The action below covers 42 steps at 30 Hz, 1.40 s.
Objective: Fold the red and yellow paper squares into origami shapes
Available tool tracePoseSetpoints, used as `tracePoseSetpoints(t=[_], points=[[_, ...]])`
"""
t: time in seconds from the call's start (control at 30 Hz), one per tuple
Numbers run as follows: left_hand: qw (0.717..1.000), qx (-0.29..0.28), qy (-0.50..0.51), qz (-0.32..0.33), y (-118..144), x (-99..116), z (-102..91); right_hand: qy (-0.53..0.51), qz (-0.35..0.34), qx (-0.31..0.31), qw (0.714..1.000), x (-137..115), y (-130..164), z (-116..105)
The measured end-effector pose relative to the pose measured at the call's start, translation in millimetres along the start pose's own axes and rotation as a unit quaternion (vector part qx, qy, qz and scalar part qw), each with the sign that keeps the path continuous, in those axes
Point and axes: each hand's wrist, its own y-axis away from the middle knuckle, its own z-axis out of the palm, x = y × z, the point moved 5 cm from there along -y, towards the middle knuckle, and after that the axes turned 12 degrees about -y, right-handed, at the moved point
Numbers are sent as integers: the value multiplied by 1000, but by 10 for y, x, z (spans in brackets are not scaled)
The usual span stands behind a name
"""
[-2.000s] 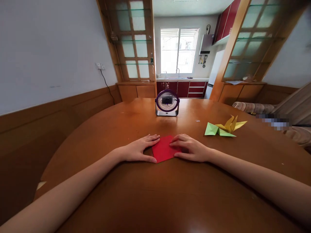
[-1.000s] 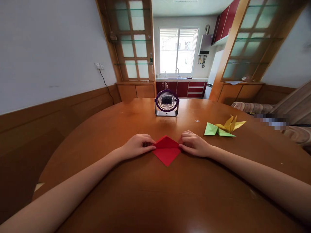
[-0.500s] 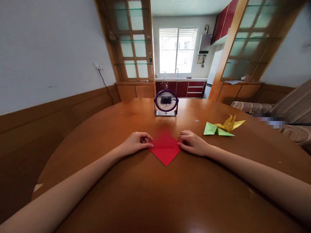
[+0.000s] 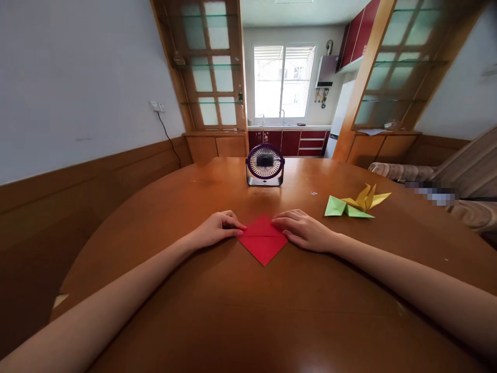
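The red paper (image 4: 263, 240) lies flat on the worktop (image 4: 248, 311) as a creased diamond. I see my left hand (image 4: 217, 229), fingers curled, pinning its left corner, while my right hand (image 4: 305, 229), fingers spread, presses the upper right edge flat.

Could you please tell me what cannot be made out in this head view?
- Blurred patch at right: pixelated, contents unreadable.
- Red paper: its side corners lie under the left hand and right hand.
- Green and yellow folded papers: too small to identify.
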Motion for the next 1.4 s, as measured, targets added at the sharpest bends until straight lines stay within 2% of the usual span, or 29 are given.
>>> tracePoseSetpoints(t=[0.17,0.37,0.47,0.7,0.87,0.97,1.1,1.27,1.4], points=[[998,22,-51,18,18,83,0,-12,-18,-46,999,11,-2,50],[977,67,-204,14,8,284,102,-17,-21,-34,999,14,-8,44],[970,71,-232,3,-9,378,185,-15,-17,-29,999,0,-17,38],[984,82,-145,-58,-43,401,233,-17,15,-10,1000,31,-31,21],[991,97,-41,-84,-23,459,226,-84,120,58,988,112,-84,1],[989,113,29,-88,-3,504,219,-214,162,102,958,124,-140,39],[980,169,79,-64,17,527,190,-380,195,168,888,173,-184,125],[975,211,70,-11,52,584,167,-499,199,209,817,204,-175,174],[972,227,34,42,85,677,132,-552,211,218,777,150,-155,156]])
